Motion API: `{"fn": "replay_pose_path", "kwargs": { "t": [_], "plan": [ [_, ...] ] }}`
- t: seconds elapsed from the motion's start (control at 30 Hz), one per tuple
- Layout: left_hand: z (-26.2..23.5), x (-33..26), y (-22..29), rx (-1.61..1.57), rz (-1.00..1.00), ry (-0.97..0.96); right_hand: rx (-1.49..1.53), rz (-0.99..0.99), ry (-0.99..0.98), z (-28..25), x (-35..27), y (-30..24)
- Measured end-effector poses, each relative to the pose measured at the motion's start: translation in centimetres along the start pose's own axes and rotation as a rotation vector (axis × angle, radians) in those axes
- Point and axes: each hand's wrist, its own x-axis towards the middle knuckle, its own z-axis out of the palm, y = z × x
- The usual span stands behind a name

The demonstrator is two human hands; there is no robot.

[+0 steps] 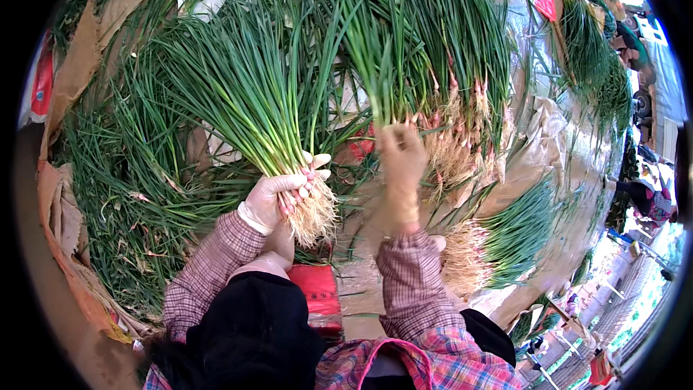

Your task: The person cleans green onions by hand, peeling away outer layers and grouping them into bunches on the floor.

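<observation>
My left hand (271,198), in a pale glove, is closed around a bunch of scallions (253,101). It grips them by their pinkish-white bulbs; the tangled pale roots (315,220) hang below, and the long green leaves fan out to the upper left. My right hand (403,162), also gloved, is smeared by motion at the near edge of a big scallion pile (440,36). Its fingers look curled on a few blurred green stalks, whose lower ends I cannot make out. Behind and right of this hand, the pile's bulbs and roots (451,155) show.
Loose green leaves (137,209) cover the left side. A separate scallion bundle (509,242) lies at right, roots toward me. A red package (317,292) sits close to my body. Crumpled plastic (541,137) lies beyond the pile. Another person (646,195) is at far right.
</observation>
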Motion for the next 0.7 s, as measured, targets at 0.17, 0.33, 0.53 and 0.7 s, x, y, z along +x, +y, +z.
{"fn": "replay_pose_path", "kwargs": {
  "t": [0.17, 0.33, 0.53, 0.7],
  "plan": [
    [-0.2, 1.8, -1.7, 0.171, -0.102, 0.167, 0.517, 0.257, -0.371, 2.8, -4.7, 1.2],
    [-0.9, 0.2, -1.0, 0.22, -0.11, 0.241, 0.518, 0.375, -0.548, 5.3, -1.0, -1.0],
    [-0.2, -0.3, -1.1, 0.157, 0.01, 0.261, 1.266, 0.852, -0.265, 6.3, -1.8, 1.3],
    [-0.7, -0.8, -0.7, 0.201, -0.058, 0.251, 0.686, 0.447, -0.376, 5.7, -0.9, 1.3]
  ]
}}
